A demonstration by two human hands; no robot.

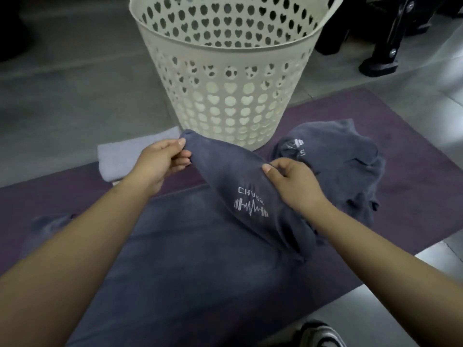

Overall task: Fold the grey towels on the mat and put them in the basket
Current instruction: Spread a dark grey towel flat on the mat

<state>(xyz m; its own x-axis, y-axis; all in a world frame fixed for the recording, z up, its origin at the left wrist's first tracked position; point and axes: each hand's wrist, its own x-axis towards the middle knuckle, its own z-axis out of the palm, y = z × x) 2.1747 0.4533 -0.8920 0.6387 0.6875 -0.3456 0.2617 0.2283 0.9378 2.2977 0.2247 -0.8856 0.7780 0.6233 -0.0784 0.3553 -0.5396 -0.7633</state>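
A grey towel (225, 171) with a white barbell logo is lifted off the purple mat (413, 171). My left hand (160, 161) pinches its far corner, and my right hand (293, 181) pinches the edge near the logo. The rest of this towel (190, 259) lies spread flat on the mat toward me. A heap of crumpled grey towels (350, 166) sits on the mat at the right. The cream basket (225, 78) with heart-shaped holes stands upright just beyond my hands.
A folded white cloth (117, 159) lies at the mat's far left edge. Black furniture legs (380, 53) stand on the grey floor at the upper right. A striped shoe (320, 334) shows at the bottom edge.
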